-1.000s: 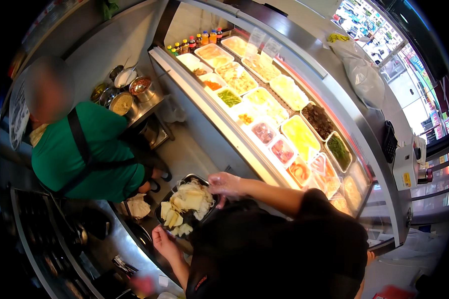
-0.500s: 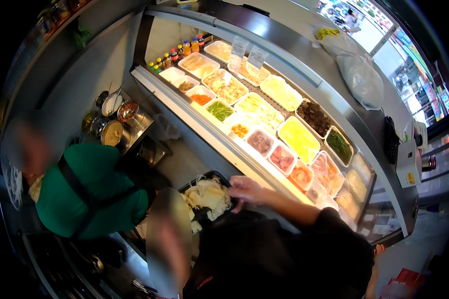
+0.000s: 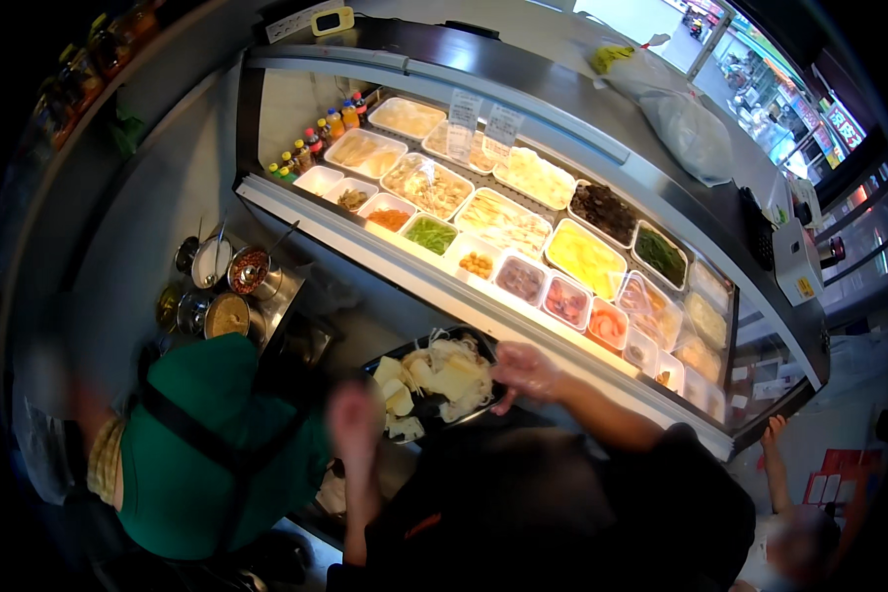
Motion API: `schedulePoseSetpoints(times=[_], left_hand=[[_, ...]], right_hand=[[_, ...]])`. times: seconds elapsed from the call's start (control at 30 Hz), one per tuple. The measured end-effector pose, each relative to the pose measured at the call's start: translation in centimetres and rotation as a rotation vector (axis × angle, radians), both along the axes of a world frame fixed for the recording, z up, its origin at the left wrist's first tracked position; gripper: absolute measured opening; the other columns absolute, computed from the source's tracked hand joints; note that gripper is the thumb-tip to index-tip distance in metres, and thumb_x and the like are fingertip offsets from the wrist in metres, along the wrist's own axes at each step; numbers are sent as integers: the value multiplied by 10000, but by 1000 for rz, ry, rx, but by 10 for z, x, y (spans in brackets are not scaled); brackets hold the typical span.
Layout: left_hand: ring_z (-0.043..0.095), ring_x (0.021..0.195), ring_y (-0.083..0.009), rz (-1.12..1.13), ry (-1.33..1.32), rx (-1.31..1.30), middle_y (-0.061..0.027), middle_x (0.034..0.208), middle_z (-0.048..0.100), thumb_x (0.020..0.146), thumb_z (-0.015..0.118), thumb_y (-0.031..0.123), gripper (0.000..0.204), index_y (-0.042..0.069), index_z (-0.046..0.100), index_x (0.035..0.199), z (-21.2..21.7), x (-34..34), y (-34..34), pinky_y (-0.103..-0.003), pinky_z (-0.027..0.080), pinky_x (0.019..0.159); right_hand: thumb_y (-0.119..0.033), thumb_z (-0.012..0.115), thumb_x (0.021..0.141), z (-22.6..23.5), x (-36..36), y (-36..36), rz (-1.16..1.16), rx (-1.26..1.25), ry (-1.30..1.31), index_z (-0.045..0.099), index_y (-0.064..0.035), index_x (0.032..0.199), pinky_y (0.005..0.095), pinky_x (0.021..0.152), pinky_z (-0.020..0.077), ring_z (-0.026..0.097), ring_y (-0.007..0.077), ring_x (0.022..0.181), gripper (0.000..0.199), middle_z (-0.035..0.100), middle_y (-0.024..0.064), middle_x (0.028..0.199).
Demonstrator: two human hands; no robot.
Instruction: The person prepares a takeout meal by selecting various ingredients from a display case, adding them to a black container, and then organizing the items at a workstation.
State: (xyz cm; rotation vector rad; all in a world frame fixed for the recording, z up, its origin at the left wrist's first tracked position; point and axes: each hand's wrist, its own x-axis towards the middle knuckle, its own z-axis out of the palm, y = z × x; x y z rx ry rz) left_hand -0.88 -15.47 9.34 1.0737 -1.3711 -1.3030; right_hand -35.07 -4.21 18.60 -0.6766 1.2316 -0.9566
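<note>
A black tray [image 3: 426, 407] lies in front of me below the lit display case. It holds a pile of pale shredded strips [image 3: 454, 380] and pale yellowish slices [image 3: 395, 387] at its left end. My right hand [image 3: 525, 375], in a clear plastic glove, is closed at the tray's right end, with fingers and thumb about its rim. My left hand [image 3: 353, 419] is raised just left of the tray; it is smeared, and its fingers cannot be made out.
A co-worker in green [image 3: 207, 444] stands close at my left, beside metal pots [image 3: 229, 318] of sauces. The glass case holds several white food trays [image 3: 587, 259]. Plastic bags [image 3: 686, 128] lie on the counter top. At the lower right another person's raised arm [image 3: 777, 464] shows.
My left hand has come into sight left of the tray, and more of the tray's left end shows. My right hand stays at the rim. The view has shifted and the co-worker appears lower.
</note>
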Motion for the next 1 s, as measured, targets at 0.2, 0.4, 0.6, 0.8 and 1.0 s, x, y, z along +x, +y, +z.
schedulePoseSetpoints(times=[0.2,0.4,0.6,0.8,1.0], left_hand=[[650,841,-136,-66,9,-31,-22,950,685,982,691,72,47,71,713,1023,38,-17,-18,-265,537,733],[697,909,-161,-65,-33,-67,-90,1087,745,1033,673,134,191,27,725,1182,36,-13,-33,-299,575,861],[658,962,-136,-43,141,176,-133,1173,739,1043,628,70,141,17,720,1136,57,-40,-56,-266,526,885],[579,802,-49,-123,198,-4,-22,1002,700,1015,687,58,202,4,717,1207,124,-66,-74,-204,434,704],[575,693,-35,-300,233,-71,11,895,673,1001,714,54,291,-23,710,1282,197,-106,-107,-200,448,598]], right_hand=[[-125,654,1033,-2,7,8,-167,-4,-54,412,-101,909,403,604,658,759,324,663,273,539,52,759],[-109,672,1001,12,19,3,-259,-168,33,425,-96,910,452,620,675,702,269,576,263,515,37,754],[-76,663,994,24,20,11,-348,-228,92,452,-90,946,503,637,679,680,259,513,217,603,63,777],[-128,687,999,43,0,-6,-410,-159,-78,541,-65,1155,397,505,658,750,319,659,223,735,173,1000],[-125,664,1002,130,-40,-33,-412,-269,25,517,-70,1044,306,485,648,748,271,587,163,747,176,900]])
